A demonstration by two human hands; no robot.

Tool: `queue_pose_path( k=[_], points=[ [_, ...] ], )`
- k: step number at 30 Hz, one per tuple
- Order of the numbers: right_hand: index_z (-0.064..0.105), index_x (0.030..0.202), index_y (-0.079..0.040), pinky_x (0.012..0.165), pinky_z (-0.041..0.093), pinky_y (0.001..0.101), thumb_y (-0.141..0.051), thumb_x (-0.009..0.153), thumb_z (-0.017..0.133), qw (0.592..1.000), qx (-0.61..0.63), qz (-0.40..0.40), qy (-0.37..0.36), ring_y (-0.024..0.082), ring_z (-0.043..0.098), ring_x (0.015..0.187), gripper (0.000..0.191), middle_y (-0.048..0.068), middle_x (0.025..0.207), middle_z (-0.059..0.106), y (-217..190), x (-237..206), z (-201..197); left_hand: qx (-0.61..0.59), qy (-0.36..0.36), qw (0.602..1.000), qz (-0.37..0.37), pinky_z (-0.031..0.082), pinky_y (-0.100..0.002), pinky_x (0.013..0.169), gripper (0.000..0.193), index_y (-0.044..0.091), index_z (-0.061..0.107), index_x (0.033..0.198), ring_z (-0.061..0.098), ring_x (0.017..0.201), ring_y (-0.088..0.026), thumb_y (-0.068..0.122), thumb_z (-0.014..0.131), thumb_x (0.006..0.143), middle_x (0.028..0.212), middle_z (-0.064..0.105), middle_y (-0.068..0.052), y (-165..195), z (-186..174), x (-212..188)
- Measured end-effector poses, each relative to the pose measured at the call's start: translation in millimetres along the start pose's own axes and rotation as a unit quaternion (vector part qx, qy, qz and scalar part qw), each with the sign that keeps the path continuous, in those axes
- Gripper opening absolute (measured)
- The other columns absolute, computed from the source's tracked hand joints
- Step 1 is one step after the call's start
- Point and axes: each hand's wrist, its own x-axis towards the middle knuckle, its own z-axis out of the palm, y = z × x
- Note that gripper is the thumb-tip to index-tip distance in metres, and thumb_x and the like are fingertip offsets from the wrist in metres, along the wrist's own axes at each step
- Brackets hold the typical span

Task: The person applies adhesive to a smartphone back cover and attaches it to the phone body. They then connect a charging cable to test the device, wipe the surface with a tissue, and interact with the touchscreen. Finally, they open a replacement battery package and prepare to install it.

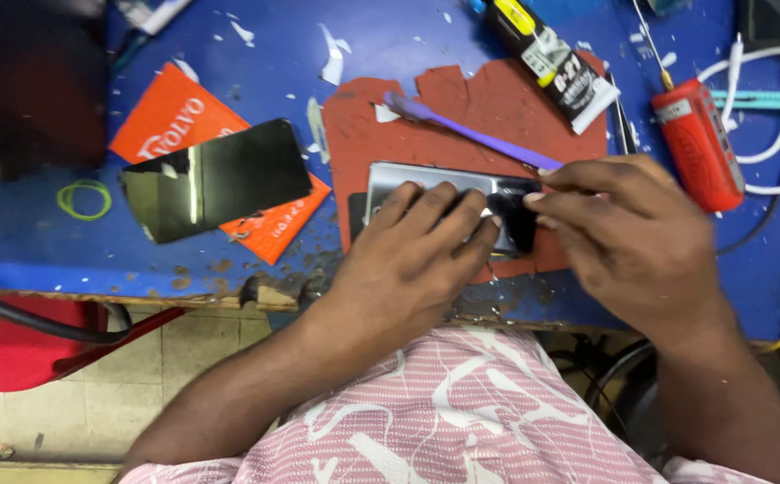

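Left hand point(417, 246) lay flat on the phone point(426, 184), fingers spread, pressing it onto the red mat point(462, 103) on the blue table point(40, 242). Right hand point(628, 237) was pinched shut on the purple tool point(466, 133), thumb and fingertips at the phone's dark camera end. A loose black screen point(220, 177) rested left on orange cards point(170, 112). Glue tube point(547, 58) and red screwdriver point(697, 139) lay beyond the mat, apart from both hands.

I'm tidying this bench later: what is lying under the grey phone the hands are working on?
The phone lies on a ragged reddish-brown mat, which rests on the blue bench. The left hand presses on the phone and the right hand covers its end, hiding whatever lies beneath there.
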Motion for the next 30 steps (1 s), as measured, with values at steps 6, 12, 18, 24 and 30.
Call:
queue_pose_path(
  k=[6, 12, 18, 24, 30],
  points=[
    [0.075, 0.099, -0.001, 0.065, 0.054, 0.0283, 0.011, 0.087, 0.078, 0.999, 0.005, 0.033, 0.035, 0.019, 0.071, 0.078, 0.017, 0.011, 0.091, 0.073, -17, 27, -11, 0.002, 0.026, 1.000, 0.003, 0.043, -0.046, 0.106, 0.041, -0.001, 0.067, 0.125, 0.054, 0.123, -0.031, 0.016, 0.066, 0.087, 0.131, 0.057, -0.016, -5, -1, -7],
    [0.075, 0.100, -0.004, 0.070, 0.055, 0.0340, 0.000, 0.085, 0.082, 0.996, -0.066, -0.051, -0.012, 0.025, 0.071, 0.081, 0.017, 0.011, 0.091, 0.074, -23, 20, 9, -0.077, 0.111, 0.991, 0.026, 0.045, -0.047, 0.104, 0.037, 0.002, 0.066, 0.118, 0.054, 0.120, -0.032, 0.018, 0.065, 0.084, 0.129, 0.056, -0.017, -19, 4, -28],
    [0.074, 0.108, -0.003, 0.078, 0.056, 0.0307, -0.007, 0.097, 0.077, 0.999, -0.013, -0.006, -0.033, 0.021, 0.072, 0.085, 0.012, 0.011, 0.096, 0.074, 8, 10, 41, -0.073, 0.131, 0.989, 0.008, 0.052, -0.037, 0.092, 0.020, 0.008, 0.065, 0.112, 0.063, 0.103, -0.024, 0.021, 0.065, 0.096, 0.117, 0.063, -0.009, -26, -14, -40],
    [0.074, 0.110, -0.003, 0.080, 0.057, 0.0308, -0.008, 0.097, 0.076, 0.999, -0.040, 0.019, 0.010, 0.021, 0.073, 0.087, 0.014, 0.011, 0.097, 0.074, 5, 5, 75, -0.093, 0.323, 0.942, 0.024, 0.056, -0.045, 0.104, 0.035, -0.003, 0.065, 0.119, 0.064, 0.118, -0.033, -0.001, 0.065, 0.085, 0.125, 0.063, -0.019, -49, -85, -99],
    [0.073, 0.112, -0.002, 0.082, 0.057, 0.0309, -0.010, 0.098, 0.075, 0.996, -0.068, 0.050, 0.039, 0.021, 0.073, 0.089, 0.016, 0.011, 0.099, 0.074, -29, 7, 96, 0.064, 0.607, 0.776, -0.159, 0.054, -0.025, 0.066, 0.021, 0.005, 0.064, 0.112, 0.065, 0.079, -0.014, -0.014, 0.056, 0.105, 0.102, 0.070, -0.007, -130, -191, -254]
  ],
)
